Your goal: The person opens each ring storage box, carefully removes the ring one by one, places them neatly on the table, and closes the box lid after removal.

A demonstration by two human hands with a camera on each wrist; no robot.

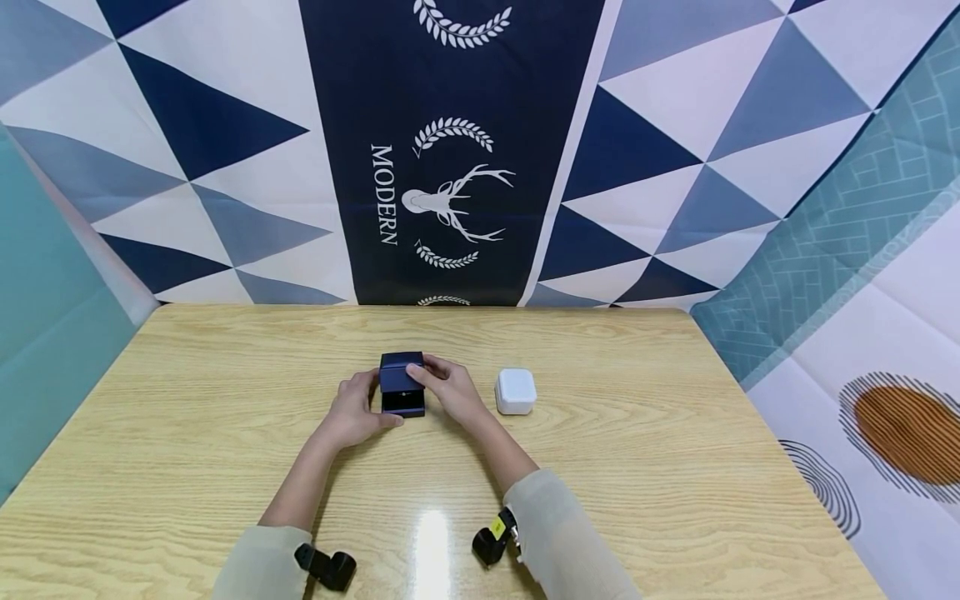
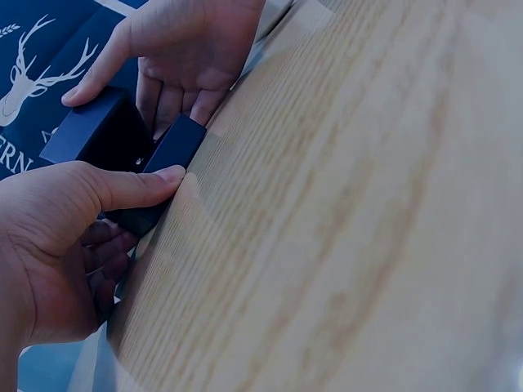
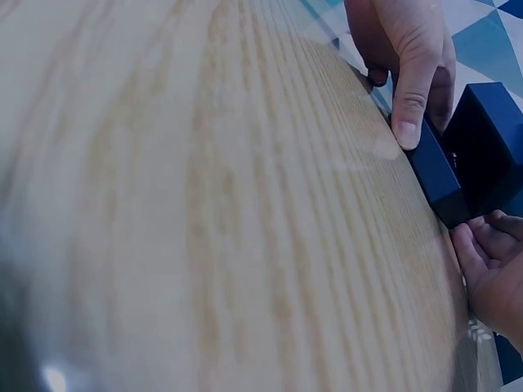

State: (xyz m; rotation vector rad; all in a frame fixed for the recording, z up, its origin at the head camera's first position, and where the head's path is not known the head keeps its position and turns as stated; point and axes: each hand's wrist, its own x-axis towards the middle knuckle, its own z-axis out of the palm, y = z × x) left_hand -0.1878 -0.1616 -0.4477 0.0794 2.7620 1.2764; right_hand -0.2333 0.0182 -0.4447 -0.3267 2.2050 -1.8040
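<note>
A dark blue jewelry box (image 1: 402,379) sits on the wooden table with its hinged lid part-way up. Inside its black interior a small shiny piece (image 2: 139,161) shows, too small to tell what it is. My left hand (image 1: 356,414) holds the box's base from the left, with the thumb on its front edge, as the left wrist view shows. From the right, my right hand (image 1: 452,390) has its thumb on the lid and its other fingers by the box's right side. In the right wrist view the raised lid (image 3: 490,122) stands tilted over the base.
A small white rounded box (image 1: 516,392) stands on the table (image 1: 637,467) to the right of my right hand. Behind the table's far edge hangs a patterned cloth (image 1: 450,275). Small black wrist cameras (image 1: 330,569) are strapped at both sleeves.
</note>
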